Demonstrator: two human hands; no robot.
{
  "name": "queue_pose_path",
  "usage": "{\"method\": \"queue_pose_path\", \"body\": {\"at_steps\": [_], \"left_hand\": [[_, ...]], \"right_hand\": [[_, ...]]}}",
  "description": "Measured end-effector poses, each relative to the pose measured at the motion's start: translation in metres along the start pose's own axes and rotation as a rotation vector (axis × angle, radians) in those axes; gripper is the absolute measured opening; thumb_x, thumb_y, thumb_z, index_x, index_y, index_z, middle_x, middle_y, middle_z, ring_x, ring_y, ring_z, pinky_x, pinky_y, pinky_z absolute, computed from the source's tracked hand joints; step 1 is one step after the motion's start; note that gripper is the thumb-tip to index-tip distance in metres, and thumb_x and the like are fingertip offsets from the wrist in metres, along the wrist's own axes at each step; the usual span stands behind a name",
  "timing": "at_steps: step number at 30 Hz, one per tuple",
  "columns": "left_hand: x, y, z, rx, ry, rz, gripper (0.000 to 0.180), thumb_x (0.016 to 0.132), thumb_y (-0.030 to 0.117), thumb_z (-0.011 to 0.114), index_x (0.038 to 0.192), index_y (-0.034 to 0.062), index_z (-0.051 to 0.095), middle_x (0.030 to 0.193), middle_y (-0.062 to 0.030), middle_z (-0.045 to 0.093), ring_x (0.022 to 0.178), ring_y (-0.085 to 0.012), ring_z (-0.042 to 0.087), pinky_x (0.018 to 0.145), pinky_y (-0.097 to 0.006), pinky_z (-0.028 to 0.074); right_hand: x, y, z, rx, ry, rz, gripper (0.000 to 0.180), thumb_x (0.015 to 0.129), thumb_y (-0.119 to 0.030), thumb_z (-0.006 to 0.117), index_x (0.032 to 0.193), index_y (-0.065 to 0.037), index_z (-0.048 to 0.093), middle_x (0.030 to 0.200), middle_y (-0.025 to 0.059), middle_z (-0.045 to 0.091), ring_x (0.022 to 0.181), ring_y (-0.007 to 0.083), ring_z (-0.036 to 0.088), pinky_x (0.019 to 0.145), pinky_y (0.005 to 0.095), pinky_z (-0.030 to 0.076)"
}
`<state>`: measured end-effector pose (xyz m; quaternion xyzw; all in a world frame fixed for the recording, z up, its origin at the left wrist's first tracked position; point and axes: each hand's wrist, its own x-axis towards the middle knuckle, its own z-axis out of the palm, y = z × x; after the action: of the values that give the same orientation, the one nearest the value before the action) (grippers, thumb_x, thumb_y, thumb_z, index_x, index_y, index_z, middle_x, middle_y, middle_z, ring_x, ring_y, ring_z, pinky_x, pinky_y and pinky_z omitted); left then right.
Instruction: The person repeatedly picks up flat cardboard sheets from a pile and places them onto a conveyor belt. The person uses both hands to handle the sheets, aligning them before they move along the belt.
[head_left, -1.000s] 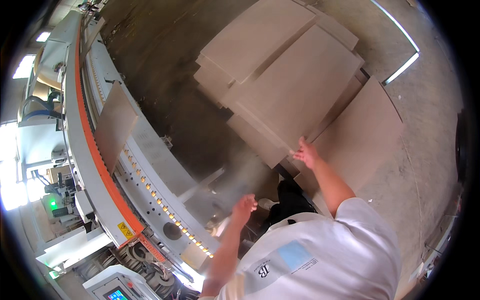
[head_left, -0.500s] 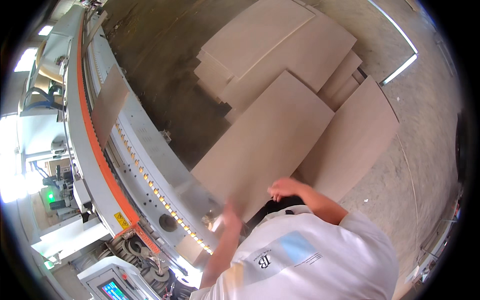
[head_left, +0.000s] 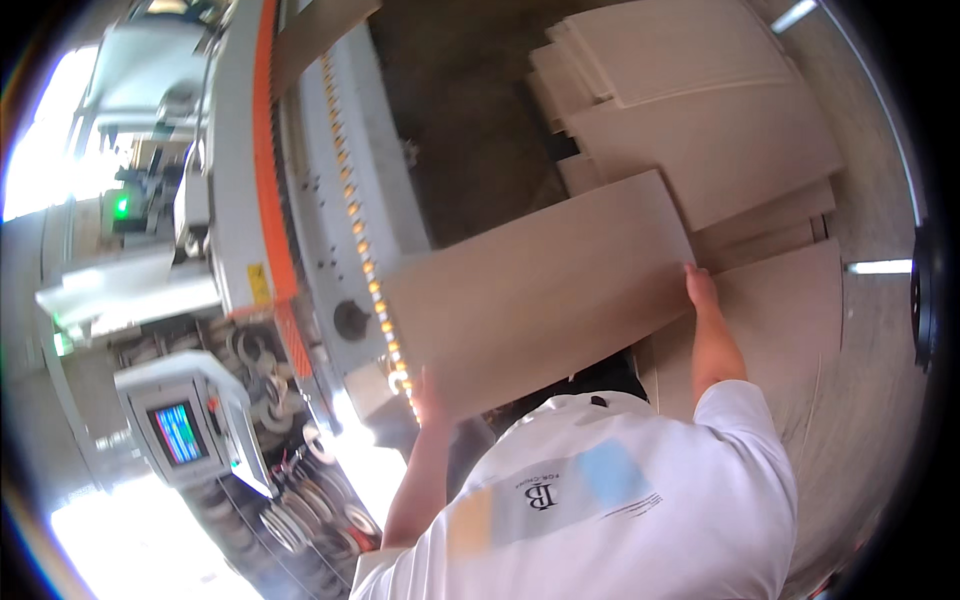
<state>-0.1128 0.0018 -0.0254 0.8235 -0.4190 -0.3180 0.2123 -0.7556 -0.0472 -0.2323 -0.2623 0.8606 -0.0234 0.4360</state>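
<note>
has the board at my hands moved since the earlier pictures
Yes: the board has moved toward the machine, its left end now right by the yellow rollers.

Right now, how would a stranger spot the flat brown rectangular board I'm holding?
Find the long grey machine with an orange stripe. Right of it, a flat brown rectangular board meets the bare right hand at its right edge. Unlike the stacked brown boards beyond, it alone is held.

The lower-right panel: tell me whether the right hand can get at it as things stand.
Probably not without letting go: the right hand holds the held-up panel. Otherwise the way looks free: the lower-right panel lies largely bare beside that hand.
</note>
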Motion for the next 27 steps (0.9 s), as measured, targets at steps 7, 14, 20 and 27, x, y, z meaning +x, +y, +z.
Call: {"method": "queue_pose_path", "body": {"at_steps": [7, 14, 20, 27], "left_hand": [[0.011, 0.042, -0.061, -0.468, 0.095, -0.300, 0.040, 0.102, 0.037, 0.057, 0.104, -0.0009, 0.068, 0.088, -0.0034, 0.064, 0.080, -0.0144, 0.060, 0.073, -0.031, 0.049], [0.026, -0.101, -0.117, -0.297, 0.255, -0.299, 0.050, 0.097, 0.049, 0.056, 0.099, 0.0016, 0.072, 0.086, -0.0101, 0.068, 0.083, -0.0229, 0.062, 0.079, -0.039, 0.048], [0.015, -0.142, -0.180, 0.127, 0.453, -0.152, 0.034, 0.096, 0.038, 0.058, 0.116, 0.0110, 0.065, 0.108, -0.0130, 0.068, 0.109, -0.0350, 0.061, 0.090, -0.049, 0.048], [0.019, -0.240, -0.263, 0.076, 0.797, 0.115, 0.040, 0.085, 0.016, 0.072, 0.122, 0.0046, 0.063, 0.117, -0.0154, 0.065, 0.112, -0.0336, 0.060, 0.097, -0.044, 0.047]], "right_hand": [[-0.044, -0.004, 0.008, 0.216, 0.010, 0.057, 0.093, 0.096, -0.072, 0.038, 0.140, 0.009, 0.052, 0.144, 0.0267, 0.053, 0.138, 0.0379, 0.046, 0.114, 0.0429, 0.035], [-0.167, -0.057, 0.050, 0.478, 0.106, -0.100, 0.086, 0.096, -0.067, 0.046, 0.135, 0.008, 0.058, 0.139, 0.0202, 0.060, 0.131, 0.0316, 0.054, 0.110, 0.0382, 0.039], [-0.219, -0.057, 0.097, 0.365, 0.072, -0.282, 0.078, 0.099, -0.064, 0.041, 0.126, 0.004, 0.065, 0.124, 0.0216, 0.068, 0.120, 0.0345, 0.062, 0.103, 0.0412, 0.043], [-0.324, -0.081, 0.134, 0.042, 0.177, -0.558, 0.068, 0.102, -0.055, 0.044, 0.106, 0.009, 0.070, 0.105, 0.0255, 0.071, 0.100, 0.0385, 0.066, 0.089, 0.0459, 0.048]]}}
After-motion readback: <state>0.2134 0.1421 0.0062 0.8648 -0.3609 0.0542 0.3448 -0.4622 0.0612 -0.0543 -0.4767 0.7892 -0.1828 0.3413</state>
